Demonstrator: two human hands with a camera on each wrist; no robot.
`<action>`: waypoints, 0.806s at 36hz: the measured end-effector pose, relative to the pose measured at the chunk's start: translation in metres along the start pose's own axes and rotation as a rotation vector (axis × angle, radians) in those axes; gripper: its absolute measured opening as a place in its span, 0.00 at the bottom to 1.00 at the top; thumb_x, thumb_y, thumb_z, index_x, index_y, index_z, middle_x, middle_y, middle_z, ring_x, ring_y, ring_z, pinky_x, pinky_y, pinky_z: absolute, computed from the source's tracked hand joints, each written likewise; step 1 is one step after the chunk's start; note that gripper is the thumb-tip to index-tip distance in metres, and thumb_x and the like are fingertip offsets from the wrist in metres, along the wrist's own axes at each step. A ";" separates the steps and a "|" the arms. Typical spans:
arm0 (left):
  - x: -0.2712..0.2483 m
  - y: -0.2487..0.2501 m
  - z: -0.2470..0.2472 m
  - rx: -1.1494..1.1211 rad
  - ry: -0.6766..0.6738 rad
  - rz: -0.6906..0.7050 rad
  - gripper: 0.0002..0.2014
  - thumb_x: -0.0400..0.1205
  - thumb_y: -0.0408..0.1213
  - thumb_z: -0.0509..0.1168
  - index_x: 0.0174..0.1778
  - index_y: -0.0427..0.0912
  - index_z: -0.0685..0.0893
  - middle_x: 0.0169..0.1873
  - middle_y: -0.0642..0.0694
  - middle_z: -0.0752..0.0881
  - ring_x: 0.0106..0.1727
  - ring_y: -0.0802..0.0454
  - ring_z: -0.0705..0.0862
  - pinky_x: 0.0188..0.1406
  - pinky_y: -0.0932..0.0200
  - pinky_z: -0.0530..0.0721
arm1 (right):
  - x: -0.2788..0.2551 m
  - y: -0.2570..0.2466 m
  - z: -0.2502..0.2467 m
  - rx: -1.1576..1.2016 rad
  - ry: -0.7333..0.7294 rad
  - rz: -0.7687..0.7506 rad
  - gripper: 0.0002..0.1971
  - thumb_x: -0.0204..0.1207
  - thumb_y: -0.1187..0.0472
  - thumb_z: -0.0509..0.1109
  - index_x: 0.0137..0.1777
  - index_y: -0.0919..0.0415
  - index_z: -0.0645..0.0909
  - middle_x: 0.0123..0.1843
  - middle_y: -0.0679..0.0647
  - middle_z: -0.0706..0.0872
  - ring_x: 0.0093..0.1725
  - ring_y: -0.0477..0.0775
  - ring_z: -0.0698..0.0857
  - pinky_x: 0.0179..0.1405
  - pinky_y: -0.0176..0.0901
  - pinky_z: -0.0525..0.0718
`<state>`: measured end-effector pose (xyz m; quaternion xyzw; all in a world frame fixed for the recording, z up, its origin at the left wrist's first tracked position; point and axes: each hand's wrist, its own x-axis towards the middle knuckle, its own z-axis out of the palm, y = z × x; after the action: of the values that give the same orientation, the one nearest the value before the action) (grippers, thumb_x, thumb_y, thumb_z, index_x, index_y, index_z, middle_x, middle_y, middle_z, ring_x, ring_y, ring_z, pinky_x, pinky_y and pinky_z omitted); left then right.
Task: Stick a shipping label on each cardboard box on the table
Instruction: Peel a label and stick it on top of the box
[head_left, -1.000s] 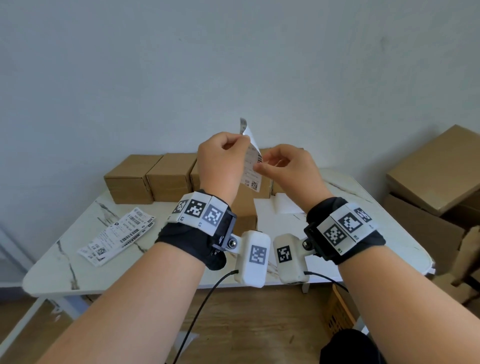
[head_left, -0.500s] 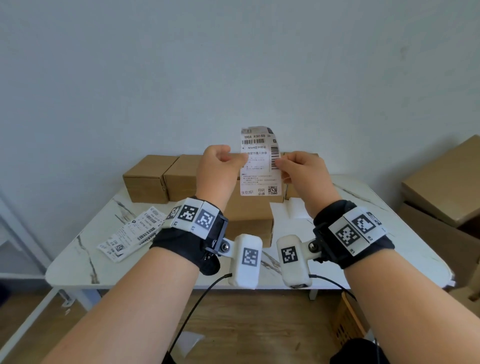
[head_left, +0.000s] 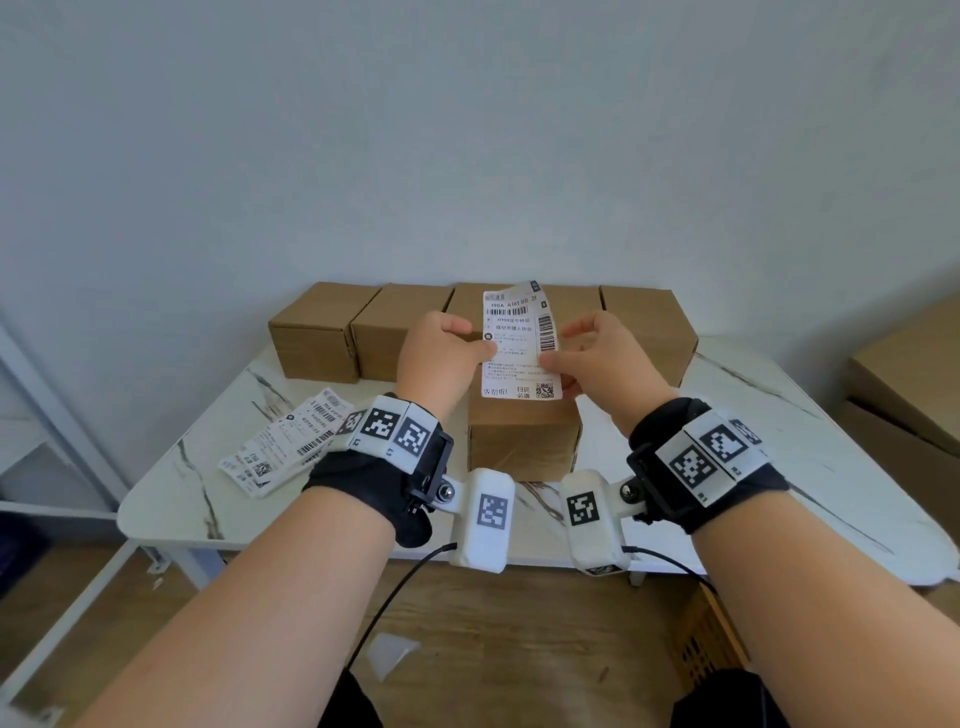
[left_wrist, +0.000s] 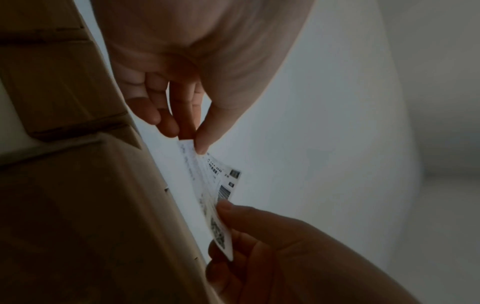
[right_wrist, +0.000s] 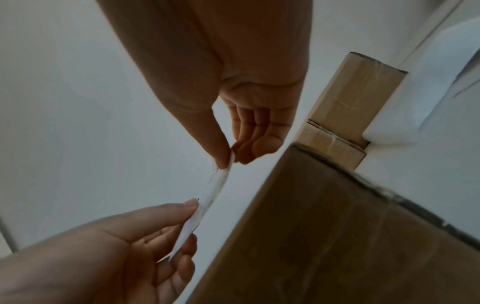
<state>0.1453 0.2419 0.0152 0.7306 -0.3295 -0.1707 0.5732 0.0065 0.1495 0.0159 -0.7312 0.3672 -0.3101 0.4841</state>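
A white shipping label hangs upright, printed side toward me, just above the top of the nearest cardboard box. My left hand pinches its left edge and my right hand pinches its right edge. The left wrist view shows my left hand holding the label beside the box. Seen edge-on in the right wrist view, the label is held by my right hand near the box. Whether the label touches the box I cannot tell.
Several more cardboard boxes stand in a row along the back of the marble table. A loose pile of labels lies on the table's left. Big cartons stand off to the right, and a white frame to the left.
The label has turned from edge-on to facing me, and both hands have lowered it toward the near box.
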 end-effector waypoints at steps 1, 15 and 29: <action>0.000 -0.002 0.000 0.024 -0.007 -0.003 0.14 0.74 0.37 0.75 0.52 0.47 0.78 0.49 0.46 0.87 0.50 0.47 0.88 0.55 0.44 0.86 | 0.001 0.002 0.001 -0.023 0.008 0.001 0.18 0.76 0.65 0.74 0.62 0.60 0.72 0.51 0.58 0.88 0.38 0.52 0.90 0.30 0.38 0.85; 0.002 -0.014 0.008 0.232 -0.011 0.023 0.19 0.75 0.38 0.75 0.59 0.44 0.77 0.49 0.47 0.87 0.49 0.50 0.87 0.53 0.48 0.86 | 0.005 0.009 0.002 -0.228 0.003 -0.012 0.20 0.73 0.63 0.77 0.61 0.58 0.72 0.49 0.54 0.87 0.38 0.48 0.88 0.28 0.35 0.81; -0.001 -0.017 0.012 0.348 0.003 0.128 0.18 0.78 0.37 0.72 0.62 0.43 0.76 0.49 0.46 0.88 0.46 0.52 0.87 0.32 0.66 0.78 | 0.005 0.011 0.004 -0.308 0.007 -0.029 0.19 0.74 0.63 0.76 0.61 0.58 0.73 0.46 0.52 0.85 0.38 0.46 0.86 0.27 0.31 0.77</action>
<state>0.1413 0.2360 -0.0043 0.7963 -0.3992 -0.0732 0.4485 0.0099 0.1450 0.0049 -0.8009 0.4014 -0.2599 0.3605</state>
